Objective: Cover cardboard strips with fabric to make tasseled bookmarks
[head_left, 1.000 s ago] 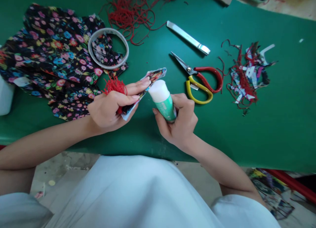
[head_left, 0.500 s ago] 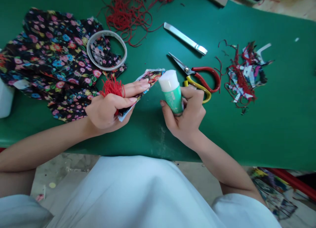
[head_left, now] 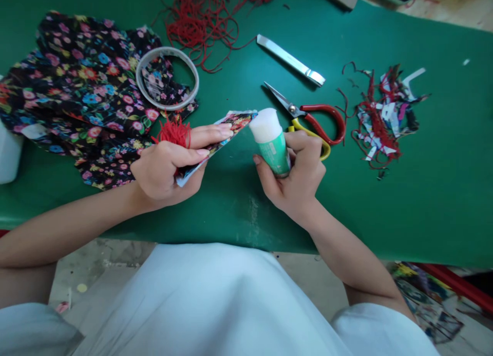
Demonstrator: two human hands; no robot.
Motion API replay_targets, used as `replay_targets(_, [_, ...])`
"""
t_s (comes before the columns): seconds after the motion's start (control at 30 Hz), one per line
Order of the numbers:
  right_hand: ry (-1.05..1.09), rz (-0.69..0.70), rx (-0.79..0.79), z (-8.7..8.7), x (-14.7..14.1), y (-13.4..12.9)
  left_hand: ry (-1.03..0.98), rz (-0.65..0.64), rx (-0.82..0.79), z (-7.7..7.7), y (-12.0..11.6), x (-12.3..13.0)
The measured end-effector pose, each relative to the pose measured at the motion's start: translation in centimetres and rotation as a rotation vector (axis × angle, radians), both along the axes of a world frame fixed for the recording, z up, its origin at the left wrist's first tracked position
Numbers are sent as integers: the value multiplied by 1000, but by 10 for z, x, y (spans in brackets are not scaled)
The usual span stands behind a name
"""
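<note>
Okay, so part of the floral piece (head_left: 239, 122) is tucked behind the fingers of the left hand (head_left: 167, 165), the right hand (head_left: 298, 173) half covers the yellow handle of the scissors (head_left: 293, 110), and some white container (head_left: 8, 153) gets cut off at the left edge. Can't really tell if the glue stick (head_left: 272, 148) touches the piece's tip or just overlaps it. Piece is narrow with pale edges, held above the green table (head_left: 431, 212); the stick's green with a white top, tilted. Left hand's pinching the piece, red tassel (head_left: 175, 133) poking out; right hand's wrapped around the stick.
</note>
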State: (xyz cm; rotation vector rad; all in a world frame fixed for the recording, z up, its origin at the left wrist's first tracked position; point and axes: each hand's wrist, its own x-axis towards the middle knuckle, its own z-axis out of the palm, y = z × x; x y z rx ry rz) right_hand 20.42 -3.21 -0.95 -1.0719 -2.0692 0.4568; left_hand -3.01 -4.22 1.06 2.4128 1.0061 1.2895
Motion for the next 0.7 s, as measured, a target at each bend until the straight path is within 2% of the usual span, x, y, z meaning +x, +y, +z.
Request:
replay_targets(0.17, [10, 30, 7, 0, -3, -3, -122, 38, -29, -2, -5, 4])
replay_targets(0.33, [-45, -27, 75, 5, -10, -10, -151, 1, -114, -6, -11, 6])
replay_targets(0.53, [-51, 2, 108, 5, -17, -19, -145, 129, -121, -15, -12, 6])
replay_targets(0.7, [9, 47, 73, 5, -23, -24, -52, 240, -38, -19, -12, 4])
